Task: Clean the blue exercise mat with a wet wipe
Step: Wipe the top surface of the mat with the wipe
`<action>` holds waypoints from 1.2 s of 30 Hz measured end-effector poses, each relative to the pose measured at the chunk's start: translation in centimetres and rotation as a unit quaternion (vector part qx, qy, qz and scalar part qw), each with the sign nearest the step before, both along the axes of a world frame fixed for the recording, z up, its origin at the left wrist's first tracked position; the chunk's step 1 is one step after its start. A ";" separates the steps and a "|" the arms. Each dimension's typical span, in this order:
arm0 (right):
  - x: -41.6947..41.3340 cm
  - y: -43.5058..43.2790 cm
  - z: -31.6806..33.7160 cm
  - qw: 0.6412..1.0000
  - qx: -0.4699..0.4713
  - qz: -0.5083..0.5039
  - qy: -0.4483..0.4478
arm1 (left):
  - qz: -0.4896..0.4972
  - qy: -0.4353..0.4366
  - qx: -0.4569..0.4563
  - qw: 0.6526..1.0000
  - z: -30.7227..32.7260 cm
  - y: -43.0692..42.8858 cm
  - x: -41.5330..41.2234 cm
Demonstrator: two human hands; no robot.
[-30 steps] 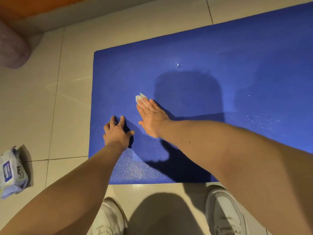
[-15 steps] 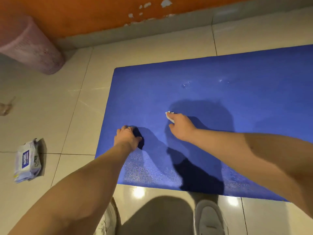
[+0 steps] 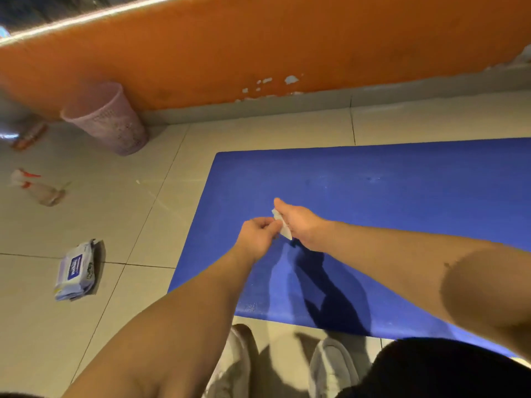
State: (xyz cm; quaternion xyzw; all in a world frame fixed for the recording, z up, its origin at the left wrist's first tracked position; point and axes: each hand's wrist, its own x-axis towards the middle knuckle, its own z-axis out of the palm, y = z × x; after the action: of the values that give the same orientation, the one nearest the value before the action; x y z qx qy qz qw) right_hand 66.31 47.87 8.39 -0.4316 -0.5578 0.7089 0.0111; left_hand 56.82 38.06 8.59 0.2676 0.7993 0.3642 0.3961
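We hold wet wipe (image 3: 283, 226) between both hands over blue mat (image 3: 388, 202), near its left end: right hand (image 3: 300, 222) grips it, left hand (image 3: 257, 235) pinches edge (refolding, likely). Mat's long axis runs rightward; right hand nearer.

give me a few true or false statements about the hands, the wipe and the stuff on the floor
1. The left hand and the right hand both hold the wet wipe over the blue mat. True.
2. The pack of wipes lies on the mat. False: it lies on the tiled floor, left of the mat.
3. The pink basket stands by the orange wall. True.
4. The spray bottle stands upright. False: it lies on its side on the floor.
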 end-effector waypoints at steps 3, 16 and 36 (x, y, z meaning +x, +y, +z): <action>0.1 -0.3 2.3 0.999 -0.040 -0.016 0.027 | 0.022 -0.030 0.044 0.998 1.2 -0.1 0.8; 0.5 -1.7 5.3 0.995 -0.071 -0.072 -0.023 | 0.087 -0.031 0.085 0.992 0.0 -0.4 1.0; 2.7 4.7 -11.9 0.919 0.349 0.097 -0.157 | 0.164 0.348 -0.145 0.912 -11.2 2.5 -7.9</action>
State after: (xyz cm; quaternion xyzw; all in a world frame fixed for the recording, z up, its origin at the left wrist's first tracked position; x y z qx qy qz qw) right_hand 69.02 52.52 -3.53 -0.4496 -0.8035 0.3901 0.0044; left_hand 48.92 40.54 -2.64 0.1816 0.9633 0.1879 0.0621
